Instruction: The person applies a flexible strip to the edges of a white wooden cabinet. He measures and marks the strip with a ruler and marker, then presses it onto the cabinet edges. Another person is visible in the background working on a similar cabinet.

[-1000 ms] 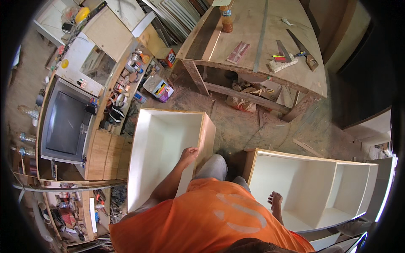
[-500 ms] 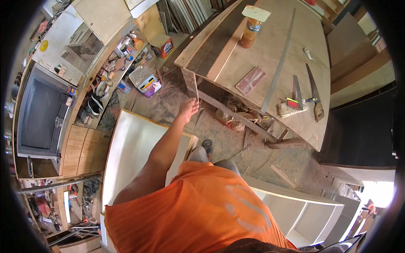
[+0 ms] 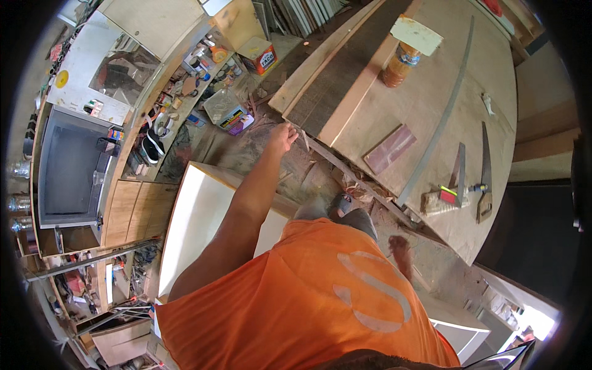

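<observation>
My left arm reaches forward, and my left hand (image 3: 283, 137) hangs near the close corner of the wooden workbench (image 3: 364, 132). Its fingers are loosely bent with nothing seen in them; contact with the bench cannot be made out. Low at my right side, my right hand (image 3: 401, 250) is smeared by motion, its fingers unclear. On the bench lie a reddish flat rectangular piece (image 3: 390, 149), a long metal straightedge (image 3: 445, 114), a try square (image 3: 459, 169) and a handsaw (image 3: 485, 179). A bottle of amber liquid (image 3: 399, 66) stands there under a pale flat board (image 3: 417, 35).
A white cabinet carcass (image 3: 200, 216) stands at my left, and another white shelf unit (image 3: 459, 327) sits behind on the right. Farther left are a cluttered shelf (image 3: 191, 92), a plastic tub (image 3: 228, 111) and an old television (image 3: 71, 166). Dusty debris covers the floor.
My body has moved closer to the bench. The left hand has come nearer its corner, fingers more bent than before. My right hand has come into view beside my shirt.
</observation>
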Available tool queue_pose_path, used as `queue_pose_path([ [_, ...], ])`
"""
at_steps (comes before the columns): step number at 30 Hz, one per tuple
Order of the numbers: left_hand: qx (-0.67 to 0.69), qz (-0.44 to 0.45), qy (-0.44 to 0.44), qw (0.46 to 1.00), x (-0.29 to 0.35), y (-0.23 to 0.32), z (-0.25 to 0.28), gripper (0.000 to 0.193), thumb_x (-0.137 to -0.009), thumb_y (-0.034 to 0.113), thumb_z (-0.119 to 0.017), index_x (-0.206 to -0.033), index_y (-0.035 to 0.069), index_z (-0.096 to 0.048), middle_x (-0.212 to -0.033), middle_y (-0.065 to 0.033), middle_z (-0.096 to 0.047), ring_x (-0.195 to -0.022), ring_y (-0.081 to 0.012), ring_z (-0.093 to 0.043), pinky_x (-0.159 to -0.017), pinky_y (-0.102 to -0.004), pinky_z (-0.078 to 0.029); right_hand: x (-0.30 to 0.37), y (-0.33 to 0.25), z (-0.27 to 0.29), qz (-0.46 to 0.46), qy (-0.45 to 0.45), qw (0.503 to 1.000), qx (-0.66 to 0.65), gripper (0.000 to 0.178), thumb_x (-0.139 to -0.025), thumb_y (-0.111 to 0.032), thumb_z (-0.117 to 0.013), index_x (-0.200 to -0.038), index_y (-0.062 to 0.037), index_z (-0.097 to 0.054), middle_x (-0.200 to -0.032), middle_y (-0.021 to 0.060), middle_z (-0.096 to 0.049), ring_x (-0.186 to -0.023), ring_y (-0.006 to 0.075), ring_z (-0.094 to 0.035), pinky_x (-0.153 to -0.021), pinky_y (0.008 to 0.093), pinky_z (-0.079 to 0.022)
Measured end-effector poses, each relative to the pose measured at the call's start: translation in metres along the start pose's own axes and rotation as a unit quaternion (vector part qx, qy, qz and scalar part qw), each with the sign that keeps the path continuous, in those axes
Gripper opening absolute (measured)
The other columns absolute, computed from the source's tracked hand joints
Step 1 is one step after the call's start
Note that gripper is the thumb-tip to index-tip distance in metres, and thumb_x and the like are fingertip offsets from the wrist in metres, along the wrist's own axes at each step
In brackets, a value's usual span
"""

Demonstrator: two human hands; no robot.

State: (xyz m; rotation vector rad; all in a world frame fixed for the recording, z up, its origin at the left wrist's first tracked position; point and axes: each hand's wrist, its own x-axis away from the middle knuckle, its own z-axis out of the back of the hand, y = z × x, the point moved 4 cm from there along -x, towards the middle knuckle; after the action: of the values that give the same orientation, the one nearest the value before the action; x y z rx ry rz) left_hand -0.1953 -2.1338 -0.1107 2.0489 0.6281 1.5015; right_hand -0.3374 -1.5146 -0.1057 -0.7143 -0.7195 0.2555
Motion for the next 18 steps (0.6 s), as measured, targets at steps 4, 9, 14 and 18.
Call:
queue_pose_path([
  [4, 0.002, 0.029, 0.029, 0.999, -0.010, 0.016, -0.006, 0.028, -0.097, 0.012, -0.059, -0.120, -0.002, -0.052, -0.108, -0.0136, -0.054, -0.099, -0.0245, -0.061, -0.097, -0.0425, -0.055, -0.075, -0.154, 0.023, 0.130, 0.010, 0.984, 0.124, 0.032, -0.092, -0.030, -0.064, -0.105, -0.0012, -0.069, -0.086, 0.0139, -0.070, -0.083, 0.0213, -0.067, -0.075, 0.0361, -0.051],
  [9, -0.010, 0.074, -0.011, 0.997, -0.008, 0.032, -0.009, 0.046, -0.096, 0.016, -0.061, -0.132, -0.005, -0.042, -0.121, -0.0169, -0.047, -0.111, -0.0314, -0.055, -0.097, -0.0437, -0.055, -0.138, -0.297, -0.002, 0.168, -0.008, 0.980, 0.109, 0.030, -0.090, -0.025, -0.066, -0.109, -0.0012, -0.068, -0.100, 0.0155, -0.071, -0.092, 0.0259, -0.069, -0.083, 0.0348, -0.052],
  [14, 0.036, 0.180, -0.066, 0.981, -0.004, 0.056, -0.012, 0.064, -0.096, 0.021, -0.061, -0.140, -0.011, -0.028, -0.124, -0.0197, -0.042, -0.109, -0.0337, -0.053, -0.099, -0.0437, -0.052, -0.173, -0.388, -0.085, 0.196, -0.072, 0.977, 0.048, 0.029, -0.089, -0.023, -0.067, -0.110, -0.0018, -0.067, -0.102, 0.0157, -0.072, -0.094, 0.0258, -0.070, -0.082, 0.0350, -0.055],
  [18, 0.067, 0.273, -0.071, 0.957, -0.002, 0.066, -0.011, 0.068, -0.095, 0.019, -0.061, -0.139, -0.016, -0.022, -0.121, -0.0215, -0.039, -0.107, -0.0320, -0.052, -0.101, -0.0421, -0.049, -0.182, -0.432, -0.167, 0.154, -0.121, 0.981, 0.007, 0.030, -0.085, -0.020, -0.070, -0.109, -0.0022, -0.067, -0.103, 0.0163, -0.071, -0.095, 0.0297, -0.070, -0.083, 0.0372, -0.055],
])
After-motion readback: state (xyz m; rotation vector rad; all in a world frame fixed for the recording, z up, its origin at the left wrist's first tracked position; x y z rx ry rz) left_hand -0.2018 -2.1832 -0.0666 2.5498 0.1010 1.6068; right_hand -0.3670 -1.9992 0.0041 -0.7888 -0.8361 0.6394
